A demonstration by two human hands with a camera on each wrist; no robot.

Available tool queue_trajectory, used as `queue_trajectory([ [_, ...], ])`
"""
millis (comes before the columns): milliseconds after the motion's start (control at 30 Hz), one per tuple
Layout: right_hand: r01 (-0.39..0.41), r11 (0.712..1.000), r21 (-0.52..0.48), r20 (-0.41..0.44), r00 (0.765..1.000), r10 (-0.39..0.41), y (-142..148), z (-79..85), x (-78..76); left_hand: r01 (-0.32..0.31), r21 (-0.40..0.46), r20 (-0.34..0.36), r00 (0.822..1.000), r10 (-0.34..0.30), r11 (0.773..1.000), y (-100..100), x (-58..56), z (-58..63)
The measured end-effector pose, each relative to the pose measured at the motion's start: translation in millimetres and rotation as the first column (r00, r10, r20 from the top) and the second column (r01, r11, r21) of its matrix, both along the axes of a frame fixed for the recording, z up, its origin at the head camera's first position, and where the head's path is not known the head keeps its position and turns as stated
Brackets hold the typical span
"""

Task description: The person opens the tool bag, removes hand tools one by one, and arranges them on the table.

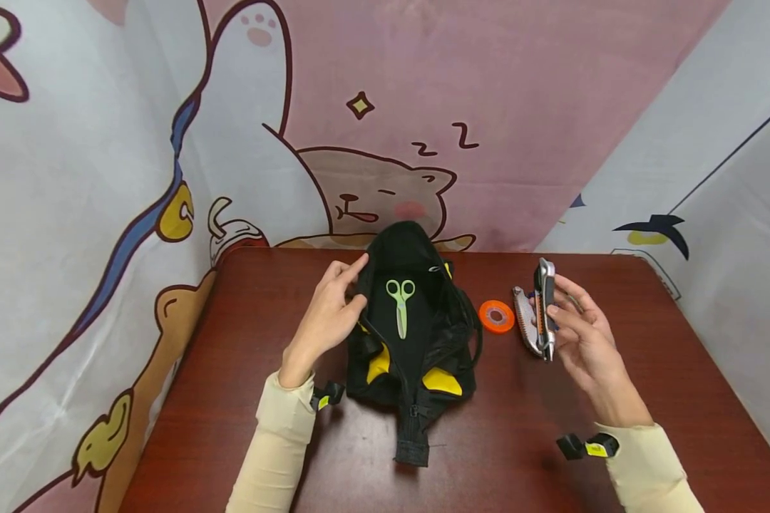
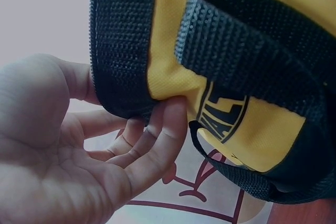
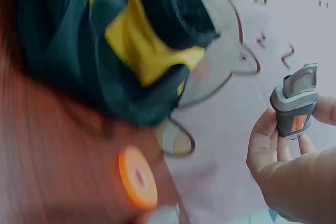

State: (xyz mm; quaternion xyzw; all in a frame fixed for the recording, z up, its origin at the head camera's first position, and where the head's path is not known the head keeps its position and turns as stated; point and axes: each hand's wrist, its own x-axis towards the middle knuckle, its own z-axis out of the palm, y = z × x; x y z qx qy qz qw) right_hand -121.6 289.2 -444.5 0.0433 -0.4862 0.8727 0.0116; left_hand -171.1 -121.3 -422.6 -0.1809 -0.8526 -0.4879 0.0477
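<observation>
A black and yellow bag point(image 1: 385, 385) stands unzipped on the table, its opening facing up. Pale green scissors point(image 1: 401, 306) lie inside against the black lining. My left hand point(image 1: 324, 313) pinches the bag's left rim; in the left wrist view, thumb and fingers point(image 2: 157, 145) grip the zippered edge beside a black webbing strap point(image 2: 236, 51). My right hand point(image 1: 587, 335) holds a grey and black utility knife point(image 1: 544, 306) upright, above the table to the right of the bag. In the right wrist view the knife point(image 3: 296, 100) shows end-on between thumb and fingers.
An orange ring-shaped roll point(image 1: 497, 316) lies on the table just right of the bag. Next to it is a silver, curved object point(image 1: 525, 320), partly hidden behind the knife; its kind is unclear. Printed cloth walls point(image 1: 520, 142) rise behind the reddish-brown table point(image 1: 231, 427).
</observation>
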Motion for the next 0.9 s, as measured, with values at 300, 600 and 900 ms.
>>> queue_trajectory([
  [300,0.185,0.974,0.134,0.098,0.975,-0.199,50,-13.1,4.3,0.011,-0.011,0.005,1.000,-0.011,1.000,1,0.1,2.0],
  [600,0.284,0.842,0.459,0.115,0.920,-0.373,93,-26.2,-1.6,0.010,-0.031,0.015,1.000,-0.010,0.999,0,0.8,3.4],
  [900,0.284,0.633,0.721,0.111,0.854,-0.509,116,-53.1,-7.7,0.018,-0.031,0.019,1.000,-0.018,0.999,-1,1.4,3.0],
])
